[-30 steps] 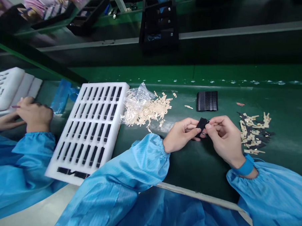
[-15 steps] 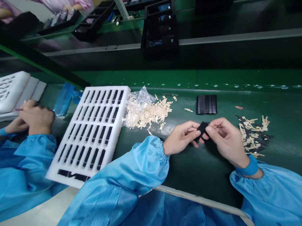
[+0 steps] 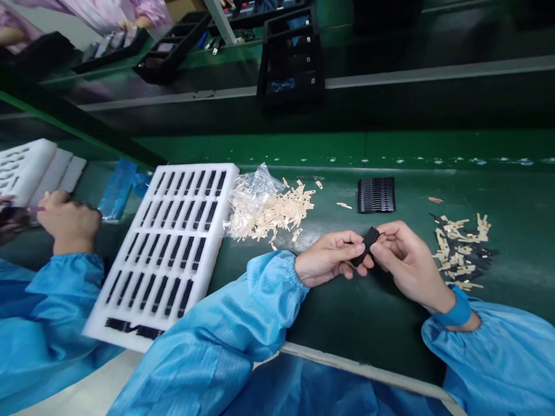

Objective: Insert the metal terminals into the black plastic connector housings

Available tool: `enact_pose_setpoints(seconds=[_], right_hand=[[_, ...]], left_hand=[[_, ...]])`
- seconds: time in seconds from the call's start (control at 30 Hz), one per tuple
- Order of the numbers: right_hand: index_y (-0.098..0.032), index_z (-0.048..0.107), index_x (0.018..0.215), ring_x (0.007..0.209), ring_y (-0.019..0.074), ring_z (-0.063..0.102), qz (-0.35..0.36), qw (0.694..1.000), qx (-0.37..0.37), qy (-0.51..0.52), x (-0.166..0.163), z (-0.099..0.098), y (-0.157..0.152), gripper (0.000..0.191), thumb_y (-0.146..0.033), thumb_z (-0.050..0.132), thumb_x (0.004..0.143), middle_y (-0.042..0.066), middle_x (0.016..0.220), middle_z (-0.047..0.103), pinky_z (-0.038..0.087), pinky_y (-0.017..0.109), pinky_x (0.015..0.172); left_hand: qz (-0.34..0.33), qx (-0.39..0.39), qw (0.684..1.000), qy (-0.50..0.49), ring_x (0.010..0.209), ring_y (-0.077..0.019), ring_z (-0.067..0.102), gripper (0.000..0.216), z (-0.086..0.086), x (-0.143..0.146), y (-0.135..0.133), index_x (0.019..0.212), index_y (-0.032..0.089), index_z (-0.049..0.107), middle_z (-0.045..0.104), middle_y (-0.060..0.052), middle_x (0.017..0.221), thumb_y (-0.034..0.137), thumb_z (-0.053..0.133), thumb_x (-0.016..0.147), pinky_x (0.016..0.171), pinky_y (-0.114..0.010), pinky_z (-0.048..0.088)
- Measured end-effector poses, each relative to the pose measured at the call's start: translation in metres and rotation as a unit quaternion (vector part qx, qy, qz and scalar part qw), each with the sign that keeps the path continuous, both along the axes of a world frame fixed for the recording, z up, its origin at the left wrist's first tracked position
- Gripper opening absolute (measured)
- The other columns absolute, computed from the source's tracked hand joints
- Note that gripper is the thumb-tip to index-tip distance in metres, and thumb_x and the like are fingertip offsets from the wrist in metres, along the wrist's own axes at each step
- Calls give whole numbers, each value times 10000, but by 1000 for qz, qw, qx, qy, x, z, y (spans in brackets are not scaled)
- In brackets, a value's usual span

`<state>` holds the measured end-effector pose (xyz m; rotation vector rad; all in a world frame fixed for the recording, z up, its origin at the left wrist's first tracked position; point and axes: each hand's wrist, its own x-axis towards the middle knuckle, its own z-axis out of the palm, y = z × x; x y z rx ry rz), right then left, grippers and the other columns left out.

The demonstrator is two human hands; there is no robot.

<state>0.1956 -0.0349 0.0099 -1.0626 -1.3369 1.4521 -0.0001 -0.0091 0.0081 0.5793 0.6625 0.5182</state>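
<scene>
Co-worker's hands (image 3: 68, 223): sitting at the far left in blue sleeves and closing on something too blurred to tell.
White foam stack (image 3: 26, 169): lying just behind those hands.
Blue packet (image 3: 117, 189): lying between the foam stack and the slotted tray.
Slotted foam tray (image 3: 96, 327): resting on the green desk (image 3: 526, 200), with its rows of slots carrying dark narrow pieces and a few more lying loose along its near edge.
Beige strips (image 3: 282, 208): spilling out of a clear bag (image 3: 253, 188) just right of the tray.
Black crates (image 3: 291, 55): standing on the far side, well apart from the hands.
Left hand (image 3: 328, 259): its grip is pinching narrowly, with thumb and forefinger closing on the lower end of the small black part.
Small black part (image 3: 367, 242): being held tilted above the desk between both hands, near the middle of the view.
Black stack (image 3: 376, 195): lying on the desk just behind the hands, apart from them.
Right hand (image 3: 406, 263): its grip is pinching the part's upper end with thumb and forefinger, the other fingers curling loosely.
Scrap pile (image 3: 462, 253): beige and black bits lying near the right hand, not touching it.
</scene>
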Motion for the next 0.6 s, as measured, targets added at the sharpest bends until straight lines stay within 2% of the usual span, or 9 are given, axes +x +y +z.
enact_pose_setpoints(seconds=[0.1,0.23,0.3,0.43,0.6], right_hand=[[-220,621,1066,578,105,561,-22,999,16,-22,5,-1,3,211,-400,676,973,-7,761,633,442,241,528],[-216,649,1016,570,99,508,-121,991,52,-37,10,-1,7,178,-380,688,957,-18,748,584,431,246,535],[-220,655,984,571,100,505,-146,987,62,-38,10,0,8,166,-367,713,935,-18,751,583,439,251,541],[-224,651,907,563,96,504,-144,986,63,-48,7,5,8,174,-377,735,913,-5,783,606,449,255,536],[-221,617,874,524,97,472,-128,987,49,-82,6,7,7,242,-442,683,948,-26,678,548,405,247,501]], left_hand=[[20,-2,1000,5,610,-73,658,436,1,-2,2,967,122,619,706,-31,803,416,871,767,464,-116,456],[35,-2,999,24,592,-62,634,438,2,-3,3,976,115,619,701,-29,800,409,869,768,465,-118,445],[31,1,999,30,593,-63,634,441,1,-3,3,970,114,618,702,-29,799,412,870,767,467,-120,444],[21,7,999,39,590,-67,635,440,2,-2,1,967,115,618,706,-33,796,424,864,774,471,-129,450],[15,9,999,40,572,-57,620,434,4,-2,1,970,111,632,698,-24,782,421,865,775,470,-127,450]])
